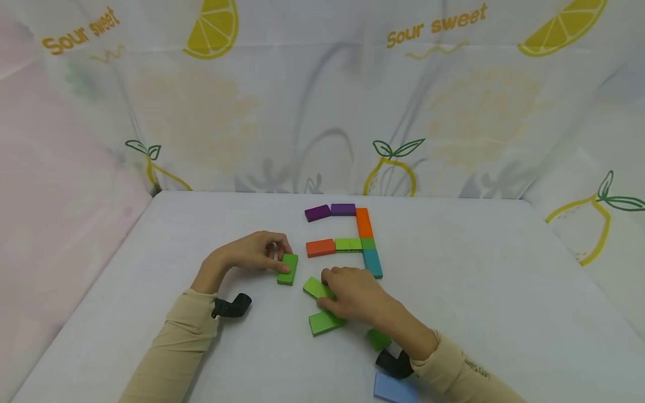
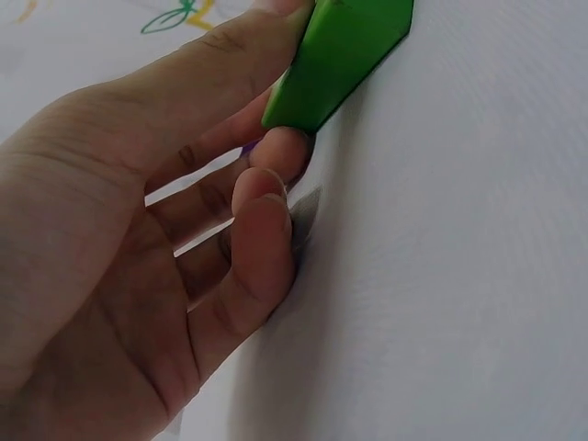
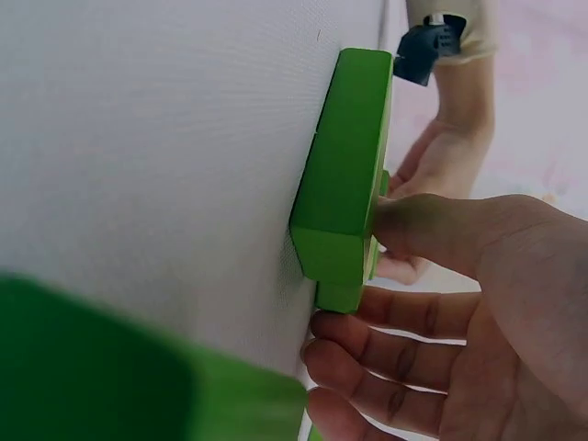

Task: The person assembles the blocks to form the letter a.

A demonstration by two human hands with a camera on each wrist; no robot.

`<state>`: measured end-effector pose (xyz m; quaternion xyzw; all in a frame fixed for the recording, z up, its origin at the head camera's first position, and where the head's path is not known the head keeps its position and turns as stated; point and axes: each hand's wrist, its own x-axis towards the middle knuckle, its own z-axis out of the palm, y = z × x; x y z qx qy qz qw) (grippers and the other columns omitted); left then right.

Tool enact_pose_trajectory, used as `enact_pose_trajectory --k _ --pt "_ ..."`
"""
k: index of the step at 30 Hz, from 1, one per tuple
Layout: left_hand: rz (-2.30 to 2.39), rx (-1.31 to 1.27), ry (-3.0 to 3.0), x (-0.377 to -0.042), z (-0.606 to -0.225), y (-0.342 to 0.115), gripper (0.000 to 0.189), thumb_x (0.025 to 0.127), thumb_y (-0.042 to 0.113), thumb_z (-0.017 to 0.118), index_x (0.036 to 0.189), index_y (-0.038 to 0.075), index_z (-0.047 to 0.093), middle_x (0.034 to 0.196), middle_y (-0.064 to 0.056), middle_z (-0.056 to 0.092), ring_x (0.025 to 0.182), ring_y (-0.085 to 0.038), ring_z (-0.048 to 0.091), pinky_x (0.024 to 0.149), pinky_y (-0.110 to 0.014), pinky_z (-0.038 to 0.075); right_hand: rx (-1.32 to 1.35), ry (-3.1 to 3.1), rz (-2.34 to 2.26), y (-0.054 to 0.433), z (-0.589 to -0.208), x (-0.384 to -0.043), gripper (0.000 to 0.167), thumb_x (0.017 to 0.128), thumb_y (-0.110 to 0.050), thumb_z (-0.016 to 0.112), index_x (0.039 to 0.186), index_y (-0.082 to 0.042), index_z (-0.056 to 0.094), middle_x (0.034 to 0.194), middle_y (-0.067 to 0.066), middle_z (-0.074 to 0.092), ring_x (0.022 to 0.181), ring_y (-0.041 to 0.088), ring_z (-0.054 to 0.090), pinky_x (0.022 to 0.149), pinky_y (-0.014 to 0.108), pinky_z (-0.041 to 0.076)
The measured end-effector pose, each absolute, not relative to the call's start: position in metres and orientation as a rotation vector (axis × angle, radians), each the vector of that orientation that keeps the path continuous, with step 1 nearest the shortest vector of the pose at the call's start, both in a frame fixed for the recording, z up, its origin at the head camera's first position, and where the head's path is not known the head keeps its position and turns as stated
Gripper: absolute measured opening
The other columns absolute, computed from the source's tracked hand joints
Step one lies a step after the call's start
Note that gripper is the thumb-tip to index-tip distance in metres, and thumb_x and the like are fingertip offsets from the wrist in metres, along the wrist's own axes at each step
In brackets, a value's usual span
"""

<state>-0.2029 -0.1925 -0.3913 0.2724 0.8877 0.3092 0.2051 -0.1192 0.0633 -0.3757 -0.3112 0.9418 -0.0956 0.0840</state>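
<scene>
My left hand [image 1: 252, 252] pinches a green block [image 1: 288, 270] between thumb and fingers at the table's middle; the left wrist view shows this green block [image 2: 354, 55] close up. To its right, my right hand [image 1: 358, 294] holds a light green block [image 1: 314, 287] by its right end, which the fingers partly hide. Just below that hand lies another green block [image 1: 323, 323], seen large in the right wrist view beside the thumb [image 3: 427, 225]. Beyond the hands, an orange-red block [image 1: 320, 248] and light green blocks [image 1: 348, 244] form a row.
Purple blocks [image 1: 343, 210] form the top row, meeting an upright orange block [image 1: 364, 223]. Below come a small green block [image 1: 368, 243] and a teal block [image 1: 372, 263]. A green block [image 1: 378, 339] and a light blue block [image 1: 395, 388] lie near my right wrist.
</scene>
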Motion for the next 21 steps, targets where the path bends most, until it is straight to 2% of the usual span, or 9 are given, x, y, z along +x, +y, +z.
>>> enact_pose_trajectory --k 11,21 --pt "0.901 0.816 2.474 -0.2048 -0.3957 -0.1886 0.029 0.076 0.039 0.077 0.097 0.022 0.064 0.080 0.006 0.058 0.067 -0.011 0.051 0.062 -0.022 0.042 -0.942 2.833 -0.318 0.0657 -0.3759 -0.1170 0.026 0.084 -0.038 0.065 0.093 -0.013 0.061 0.073 -0.007 0.055 0.062 0.008 0.045 0.050 0.019 0.035" --pt "0.908 0.829 2.490 -0.2059 -0.3997 -0.1828 0.030 0.077 0.040 0.076 0.098 0.024 0.064 0.080 0.007 0.059 0.066 -0.011 0.051 0.062 -0.022 0.042 -0.954 2.827 -0.355 0.0688 -0.3765 -0.1151 0.027 0.084 -0.038 0.066 0.094 -0.013 0.062 0.076 -0.006 0.058 0.064 0.007 0.046 0.052 0.019 0.037"
